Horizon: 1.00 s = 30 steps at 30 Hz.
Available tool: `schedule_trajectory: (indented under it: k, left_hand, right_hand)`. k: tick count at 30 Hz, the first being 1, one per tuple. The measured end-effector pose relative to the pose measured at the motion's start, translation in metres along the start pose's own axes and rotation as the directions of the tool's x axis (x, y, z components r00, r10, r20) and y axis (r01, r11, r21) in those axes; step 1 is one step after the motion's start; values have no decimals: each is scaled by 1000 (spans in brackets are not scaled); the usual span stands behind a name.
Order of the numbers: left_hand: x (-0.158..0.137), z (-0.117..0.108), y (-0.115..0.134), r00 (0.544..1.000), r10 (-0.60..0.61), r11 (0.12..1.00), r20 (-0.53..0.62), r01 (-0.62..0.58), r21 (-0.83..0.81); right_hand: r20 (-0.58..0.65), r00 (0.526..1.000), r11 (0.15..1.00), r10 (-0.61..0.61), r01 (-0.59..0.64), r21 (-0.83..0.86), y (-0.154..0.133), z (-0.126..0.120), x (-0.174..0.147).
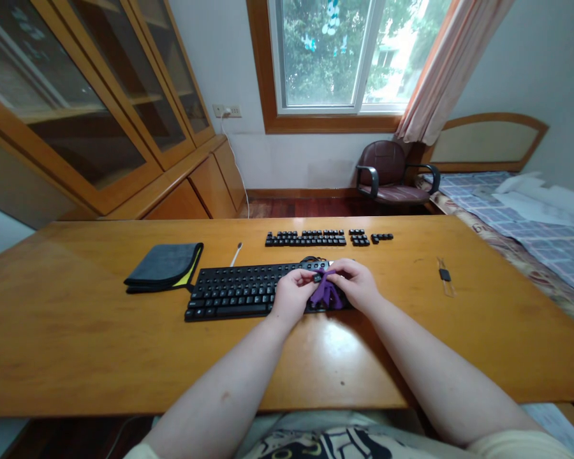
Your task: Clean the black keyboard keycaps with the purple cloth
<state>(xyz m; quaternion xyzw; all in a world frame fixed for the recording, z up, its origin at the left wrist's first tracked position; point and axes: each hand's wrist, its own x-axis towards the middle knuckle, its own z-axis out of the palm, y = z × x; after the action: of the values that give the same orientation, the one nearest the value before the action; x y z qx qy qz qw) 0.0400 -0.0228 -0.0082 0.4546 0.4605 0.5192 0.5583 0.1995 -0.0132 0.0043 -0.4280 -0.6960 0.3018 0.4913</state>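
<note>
Over the right part of a black keyboard [234, 290], both my hands meet around a purple cloth [328, 294]. Between the fingertips of my left hand [294, 293] is a small black keycap [317, 278]; those fingers are closed in a pinch. My right hand [356, 284] is closed on the cloth, which hangs down in folds above the keys. The keyboard's upper rows look partly bare of caps, while its lower left keys are in place. My hands hide much of its right end.
Loose keycaps [306, 238] stand in rows behind the keyboard. A toothbrush [236, 254] and a folded grey cloth [165, 264] lie to the left. A wire keycap puller [444, 275] rests on the right of the wooden desk [100, 357]. Beyond stands an armchair [387, 169].
</note>
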Motion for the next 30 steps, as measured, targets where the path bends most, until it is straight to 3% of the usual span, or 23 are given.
schedule_trajectory:
  k: [15, 19, 22, 26, 30]
  left_hand:
    - [1, 1, 3, 1000, 17, 999, 6, -16, -36]
    - [-1, -2, -2, 994, 100, 979, 40, -105, 175]
    - [-3, -4, -5, 976, 195, 888, 99, -219, 404]
    - [-3, -6, -5, 957, 259, 782, 128, -286, 554]
    - [-3, -6, -6, 952, 271, 776, 144, -305, 552]
  right_hand:
    - [-51, 991, 992, -127, 127, -5, 0, -9, -1]
    - [52, 990, 991, -130, 131, -8, -4, -7, -1]
    - [169, 983, 997, -72, 76, -16, -5, -2, 0]
    - [149, 989, 1000, -11, 14, -21, -4, 3, 1]
    - [99, 993, 993, 64, -53, -103, -5, 4, 0]
